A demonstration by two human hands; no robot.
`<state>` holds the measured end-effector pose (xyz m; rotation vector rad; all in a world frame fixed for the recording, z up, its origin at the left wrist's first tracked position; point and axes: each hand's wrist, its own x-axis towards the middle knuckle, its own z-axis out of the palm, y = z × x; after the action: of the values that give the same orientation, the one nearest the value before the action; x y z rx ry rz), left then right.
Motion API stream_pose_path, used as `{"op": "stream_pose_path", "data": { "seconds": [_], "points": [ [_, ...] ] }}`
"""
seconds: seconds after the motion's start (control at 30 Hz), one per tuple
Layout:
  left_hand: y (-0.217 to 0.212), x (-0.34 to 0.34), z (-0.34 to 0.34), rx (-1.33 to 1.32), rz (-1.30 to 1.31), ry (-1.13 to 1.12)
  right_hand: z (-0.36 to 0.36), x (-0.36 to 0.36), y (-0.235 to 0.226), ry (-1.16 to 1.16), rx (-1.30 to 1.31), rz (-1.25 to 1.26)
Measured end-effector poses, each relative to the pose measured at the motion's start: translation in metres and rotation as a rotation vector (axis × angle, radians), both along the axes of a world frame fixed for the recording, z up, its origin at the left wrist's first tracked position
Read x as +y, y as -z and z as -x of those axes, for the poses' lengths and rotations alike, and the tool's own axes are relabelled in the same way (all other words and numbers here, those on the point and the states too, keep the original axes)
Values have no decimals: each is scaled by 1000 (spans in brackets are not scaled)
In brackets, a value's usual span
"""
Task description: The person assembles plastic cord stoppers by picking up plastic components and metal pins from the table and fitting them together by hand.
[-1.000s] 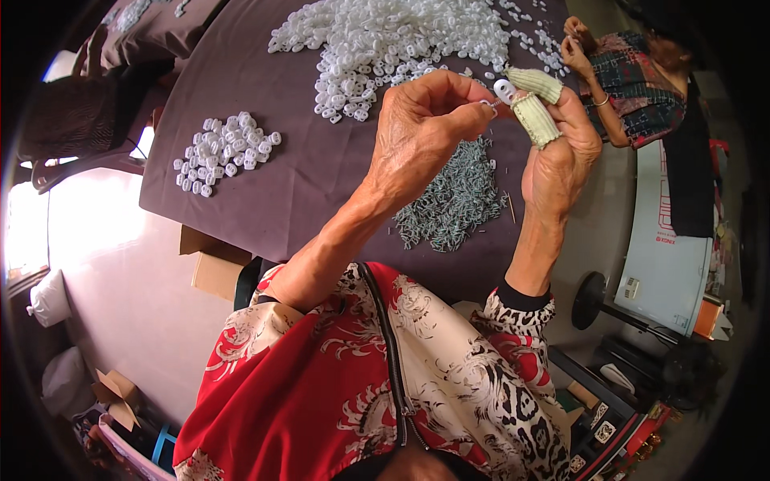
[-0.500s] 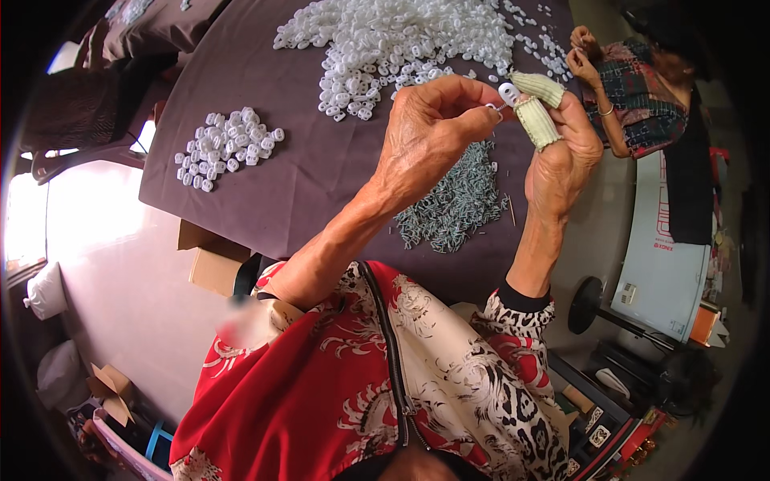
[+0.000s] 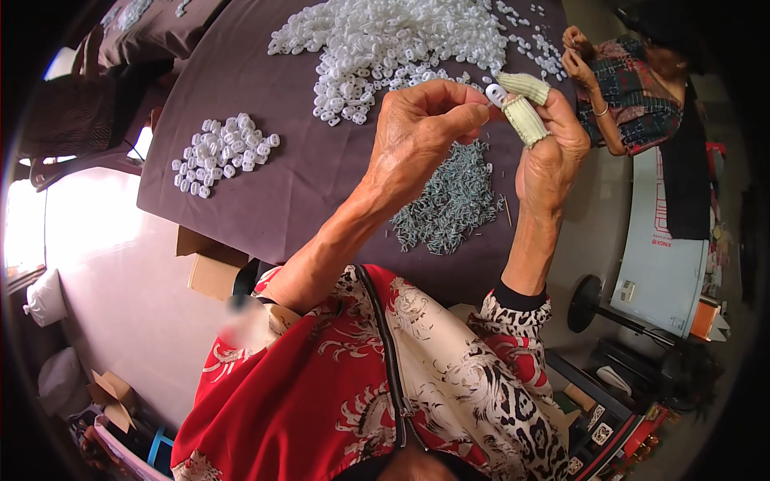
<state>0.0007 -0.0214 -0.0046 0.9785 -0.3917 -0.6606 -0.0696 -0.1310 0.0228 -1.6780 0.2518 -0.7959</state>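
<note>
Clothing: red, cream and leopard-print jacket [image 3: 385,377] with a dark zip, filling the lower middle; forearms rising out of it toward the table.
Left hand [image 3: 421,132]: raised over the table, fingers curled; thumb and forefinger closed on the left side of a small white plastic piece [image 3: 495,94].
Right hand [image 3: 553,144]: raised opposite, close beside the left; two pale green ribbed finger cots [image 3: 525,119] on thumb and forefinger, pinched shut on the same white piece from the right.
White piece: held in the air between both pinches, above the table's right part and well above the grey heap; whether a second small part sits in it, too small to tell.
Working it well, as a judgement: steady with the covered tips, which look grippy; press squarely rather than at a slant; hold over the table so that a slip lands there and not on the floor.
Grey heap [image 3: 449,204]: small dark grey-green springy bits piled just below the hands; a thin pale stick [image 3: 508,212] lying beside it.
Table [image 3: 289,192]: dark purple-brown cloth top, edge curving off to the left.
Small white pile [image 3: 223,154]: rounded white pieces of the same kind, set apart at the left.
Large white heap [image 3: 393,40]: many more such pieces spread across the far side.
Other person [image 3: 634,92]: seated at the far right, hands together near the table edge, apart from this work.
</note>
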Motion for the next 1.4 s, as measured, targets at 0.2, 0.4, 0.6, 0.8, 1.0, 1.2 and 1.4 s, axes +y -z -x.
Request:
{"op": "stream_pose_path", "data": {
  "seconds": [0.2,0.4,0.6,0.8,1.0,1.2,1.4],
  "points": [
    [0,2,-1,2,-34,15,-2,1,2,-17,-19,1],
    [-1,1,0,-12,-68,5,0,1,1,-30,-23,-17],
    [1,1,-3,-34,-76,-9,0,2,1,-22,-3,23],
    [-1,1,-2,-42,-68,-7,0,-1,2,-34,-3,14],
    [1,2,-2,-48,-88,-4,0,0,4,-54,-23,-8],
    [0,3,-3,-41,-107,-11,2,2,5,-35,5,42],
    [3,2,-4,-54,-72,15,3,-1,4,-45,30,66]
  ]
}}
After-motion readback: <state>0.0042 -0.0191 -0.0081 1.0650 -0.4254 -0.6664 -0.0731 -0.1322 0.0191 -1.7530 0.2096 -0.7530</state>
